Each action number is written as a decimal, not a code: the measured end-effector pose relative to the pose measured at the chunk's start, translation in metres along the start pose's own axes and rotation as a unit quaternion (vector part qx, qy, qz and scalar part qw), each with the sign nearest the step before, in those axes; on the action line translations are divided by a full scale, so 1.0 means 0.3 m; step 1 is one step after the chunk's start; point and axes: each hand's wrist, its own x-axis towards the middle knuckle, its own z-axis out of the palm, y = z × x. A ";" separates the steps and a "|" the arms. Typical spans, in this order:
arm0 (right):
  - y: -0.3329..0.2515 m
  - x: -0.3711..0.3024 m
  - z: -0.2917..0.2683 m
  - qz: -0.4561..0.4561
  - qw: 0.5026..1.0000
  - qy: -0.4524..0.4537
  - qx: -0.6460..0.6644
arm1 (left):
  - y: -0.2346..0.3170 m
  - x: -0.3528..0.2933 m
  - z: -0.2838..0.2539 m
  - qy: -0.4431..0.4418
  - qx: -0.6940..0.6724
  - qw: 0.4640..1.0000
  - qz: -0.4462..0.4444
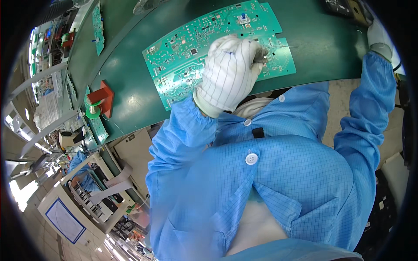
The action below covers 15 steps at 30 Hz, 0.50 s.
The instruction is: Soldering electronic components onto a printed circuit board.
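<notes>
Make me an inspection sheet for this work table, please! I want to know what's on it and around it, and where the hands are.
Surface: green tabletop, partly covered.
Job's things: large green circuit board with a blue-topped part; thin wire sticking out by the left hand.
Clutter: green spool and red stand, at left.
Hands: both gloved; left over the board, fingers curled, grip unclear; right hand at far right, grip unclear.
Cables: short black cable near the right cuff.
Surroundings: blue-bordered sheet, lower left.
</notes>
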 end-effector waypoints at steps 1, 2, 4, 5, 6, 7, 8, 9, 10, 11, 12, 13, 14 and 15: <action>0.000 -0.011 -0.013 -0.014 1.000 -0.001 -0.012 | 0.025 -0.006 -0.017 -0.005 -0.012 0.999 -0.030; -0.002 -0.022 -0.022 -0.033 0.999 -0.004 -0.024 | 0.047 -0.005 -0.041 -0.004 -0.011 0.999 -0.032; -0.020 -0.056 -0.044 -0.069 0.996 -0.004 -0.049 | 0.095 -0.001 -0.131 0.092 -0.205 0.968 -0.111; -0.035 -0.079 -0.050 -0.089 0.994 -0.004 -0.059 | 0.118 0.001 -0.187 0.123 -0.310 0.929 -0.162; -0.054 -0.107 -0.052 -0.108 0.992 -0.005 -0.068 | 0.130 0.008 -0.261 0.108 -0.360 0.903 -0.206; -0.075 -0.143 -0.047 -0.128 0.989 -0.009 -0.072 | 0.136 0.013 -0.332 0.079 -0.328 0.906 -0.255; -0.099 -0.182 -0.038 -0.145 0.986 -0.014 -0.076 | 0.133 0.037 -0.365 0.085 -0.218 0.935 -0.265; -0.123 -0.228 -0.020 -0.170 0.981 -0.026 -0.086 | 0.107 0.063 -0.373 0.067 -0.160 0.967 -0.189; -0.141 -0.278 0.006 -0.197 0.974 -0.049 -0.103 | 0.084 0.097 -0.373 0.033 -0.072 0.986 -0.145; -0.152 -0.330 0.035 -0.183 0.975 -0.094 -0.086 | 0.060 0.127 -0.366 0.003 0.029 0.994 -0.101; -0.158 -0.393 0.062 -0.105 0.983 -0.145 -0.042 | 0.047 0.150 -0.353 -0.009 0.110 0.990 -0.086; -0.155 -0.443 0.083 0.001 0.976 -0.217 0.036 | 0.038 0.171 -0.339 -0.009 0.116 0.989 -0.088; -0.162 -0.492 0.088 0.079 0.963 -0.255 0.040 | 0.030 0.190 -0.328 -0.016 0.128 0.985 -0.113; -0.150 -0.521 0.103 0.039 0.964 -0.262 -0.003 | 0.029 0.207 -0.317 -0.013 0.125 0.984 -0.127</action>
